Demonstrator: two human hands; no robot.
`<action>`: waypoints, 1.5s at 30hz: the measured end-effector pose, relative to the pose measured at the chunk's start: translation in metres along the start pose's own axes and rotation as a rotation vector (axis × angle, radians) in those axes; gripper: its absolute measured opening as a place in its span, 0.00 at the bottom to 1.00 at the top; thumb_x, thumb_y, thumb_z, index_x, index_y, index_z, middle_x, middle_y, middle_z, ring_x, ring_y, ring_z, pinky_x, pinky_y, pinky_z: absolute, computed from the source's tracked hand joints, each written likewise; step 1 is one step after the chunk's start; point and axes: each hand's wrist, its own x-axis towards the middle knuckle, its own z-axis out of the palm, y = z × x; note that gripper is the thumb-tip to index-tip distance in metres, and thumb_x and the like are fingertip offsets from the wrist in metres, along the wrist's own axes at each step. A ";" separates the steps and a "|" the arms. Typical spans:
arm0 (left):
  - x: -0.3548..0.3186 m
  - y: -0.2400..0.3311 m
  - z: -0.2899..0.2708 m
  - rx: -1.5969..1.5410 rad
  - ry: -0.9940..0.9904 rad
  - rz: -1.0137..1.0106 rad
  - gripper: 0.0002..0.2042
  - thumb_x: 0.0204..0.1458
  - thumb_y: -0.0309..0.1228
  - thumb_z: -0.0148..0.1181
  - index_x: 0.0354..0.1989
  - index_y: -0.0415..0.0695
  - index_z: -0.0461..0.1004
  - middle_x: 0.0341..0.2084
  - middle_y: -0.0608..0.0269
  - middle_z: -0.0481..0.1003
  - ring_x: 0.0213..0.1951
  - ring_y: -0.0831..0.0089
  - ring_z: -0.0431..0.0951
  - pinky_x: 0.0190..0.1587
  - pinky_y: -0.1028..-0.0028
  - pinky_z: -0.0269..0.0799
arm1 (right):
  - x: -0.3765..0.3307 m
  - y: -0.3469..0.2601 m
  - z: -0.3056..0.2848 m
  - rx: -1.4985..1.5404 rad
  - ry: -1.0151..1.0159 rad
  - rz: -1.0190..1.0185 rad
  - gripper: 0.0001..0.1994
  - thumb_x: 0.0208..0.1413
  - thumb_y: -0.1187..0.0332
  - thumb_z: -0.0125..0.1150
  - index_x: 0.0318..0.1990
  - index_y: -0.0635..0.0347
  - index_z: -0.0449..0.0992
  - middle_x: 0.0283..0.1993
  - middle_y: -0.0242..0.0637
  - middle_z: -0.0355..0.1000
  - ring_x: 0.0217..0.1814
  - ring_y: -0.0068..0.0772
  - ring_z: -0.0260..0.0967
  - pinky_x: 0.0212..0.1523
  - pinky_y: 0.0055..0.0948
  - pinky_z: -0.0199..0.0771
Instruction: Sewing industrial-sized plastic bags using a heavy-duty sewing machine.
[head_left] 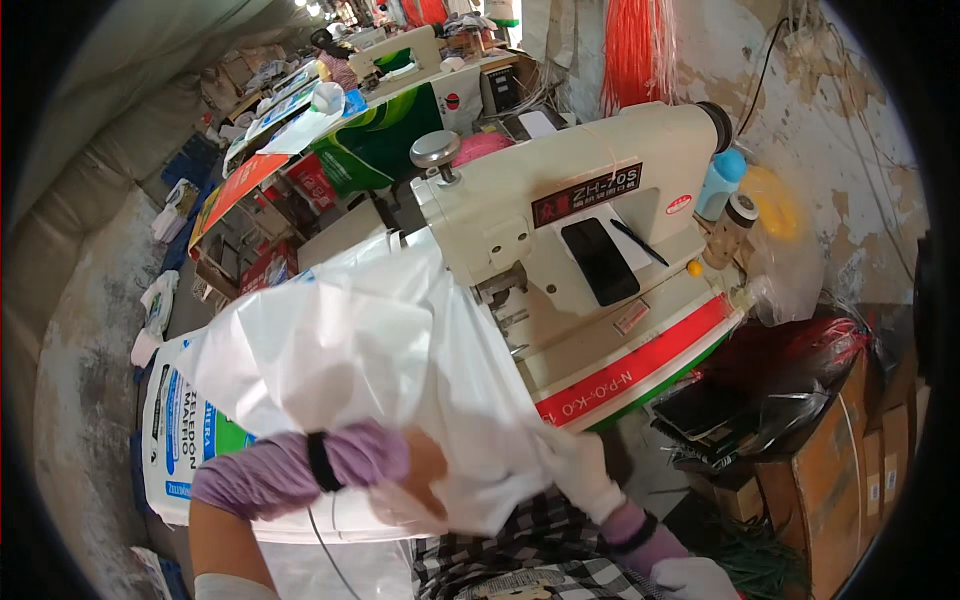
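Item: one white sheet or sack (350, 340), glossy and creased, at the centre and left of centre of the frame, its right edge running along the needle end of a sewing machine. We list it as lying partly over a pile of printed white sacks (172, 430) at the left.

Left hand (425, 475): lower centre, below a purple sleeve (265, 475) with a black band, against the white material; blurred, so we cannot tell whether the fingers are closed on it.

Right hand (580, 472): pale-gloved, just right of the left hand, at the material's lower right edge; its fingers are blurred too, and we cannot tell whether they grasp.

Sewing machine (480, 225): cream, upper right of centre. On its bed we record a black phone (600, 262) and a dark pen (640, 243), both over white paper.

Beyond its right end: a blue-capped bottle (718, 185), a brown flask (730, 230). Right of frame: cardboard boxes (825, 480). Top: red strands (630, 55) hanging by the wall. Upper left: another person (335, 68).
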 end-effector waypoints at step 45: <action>0.024 0.170 -0.046 0.082 0.381 0.028 0.06 0.35 0.32 0.60 0.24 0.49 0.78 0.21 0.59 0.77 0.30 0.55 0.79 0.47 0.55 0.70 | 0.125 0.039 0.082 -0.503 -0.057 0.030 0.26 0.49 0.72 0.49 0.60 0.58 0.66 0.25 0.46 0.74 0.28 0.50 0.74 0.31 0.47 0.73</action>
